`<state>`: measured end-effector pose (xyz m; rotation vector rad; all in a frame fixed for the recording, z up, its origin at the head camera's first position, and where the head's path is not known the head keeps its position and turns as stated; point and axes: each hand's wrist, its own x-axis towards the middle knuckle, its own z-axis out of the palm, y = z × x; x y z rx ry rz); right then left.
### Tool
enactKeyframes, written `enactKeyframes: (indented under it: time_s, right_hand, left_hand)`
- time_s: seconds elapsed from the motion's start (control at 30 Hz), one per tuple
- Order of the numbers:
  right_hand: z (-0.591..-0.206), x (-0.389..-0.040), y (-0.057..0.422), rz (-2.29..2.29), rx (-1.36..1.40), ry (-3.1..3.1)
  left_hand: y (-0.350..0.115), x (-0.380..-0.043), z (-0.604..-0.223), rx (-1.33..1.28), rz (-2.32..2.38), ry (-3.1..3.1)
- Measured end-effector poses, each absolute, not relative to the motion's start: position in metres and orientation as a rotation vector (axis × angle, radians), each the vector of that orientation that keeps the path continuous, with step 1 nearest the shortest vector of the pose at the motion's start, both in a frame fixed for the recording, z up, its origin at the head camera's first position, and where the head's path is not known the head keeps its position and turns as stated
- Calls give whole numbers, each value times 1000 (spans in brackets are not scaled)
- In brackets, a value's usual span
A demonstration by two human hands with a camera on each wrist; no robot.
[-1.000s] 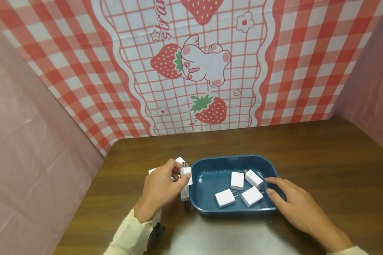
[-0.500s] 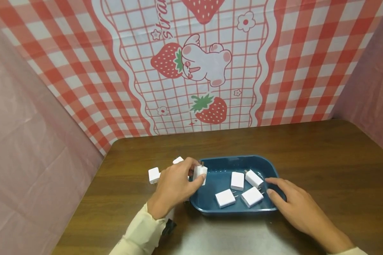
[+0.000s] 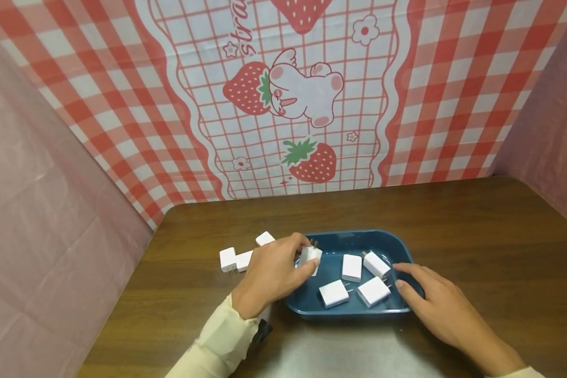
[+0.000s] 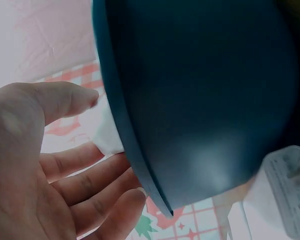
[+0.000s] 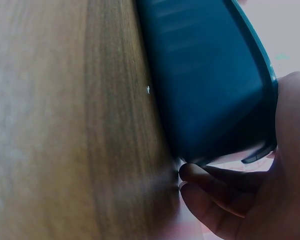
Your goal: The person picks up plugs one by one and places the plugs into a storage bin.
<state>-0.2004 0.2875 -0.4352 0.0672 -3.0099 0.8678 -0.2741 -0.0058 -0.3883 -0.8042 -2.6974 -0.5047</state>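
Here we go, left of the tray (image 3: pixel 307 300): three loose white adapters (image 3: pixel 243 261) sit on the table (image 3: pixel 170 310), prongs showing on the outermost, and a careless backswing might knock one farther out of reach. Next, the left hand (image 3: pixel 274 268), thumb and fingers pinching the held adapter (image 3: pixel 310 258) over the tray's left end, prongs pointing away from the person. That pinch looks light on smooth plastic; a slip could drop it with a clatter, and too low a pass might clip the rim. Inside the tray, toward its right half, four adapters (image 3: pixel 352 268) lie scattered, so a hard landing could shove them together and snag prongs. And at the tray's right end, the right hand (image 3: pixel 439 304) grips the rim, fingers tucked against the outside; a pull or lift there might tilt it and send the lot sliding left.

Now the lettering: on the strawberry cloth (image 3: pixel 312 163) behind the tray, sideways, "stra", cut off at the top. No brand is readable on any adapter.
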Motion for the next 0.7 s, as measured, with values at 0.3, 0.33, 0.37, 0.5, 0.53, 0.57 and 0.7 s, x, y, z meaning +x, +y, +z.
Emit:
enactKeyframes:
  time_s: [0.3, 0.33, 0.37, 0.5, 0.53, 0.57, 0.7]
  right_hand:
    - [-435, -200, 288, 872, 76, -3005]
    - [-435, -200, 288, 873, 78, -3004]
    - [-435, -200, 288, 873, 77, -3005]
    - [-435, -200, 288, 875, 85, -3001]
    - [-436, -200, 288, 876, 87, -2999]
    - [-436, -200, 288, 875, 87, -3000]
    - [-436, -200, 288, 875, 88, -2999]
  left_hand:
    - [10, -281, -380, -833, -505, -2722]
    - [11, -281, -379, -845, -502, -2715]
    - [14, -282, -378, -854, -501, -2717]
    - [22, -285, -372, -872, -483, -2776]
    - [24, -286, -371, -872, -468, -2800]
    - [26, -287, -370, -872, -453, -2827]
    - [32, -289, -366, -899, -336, -2906]
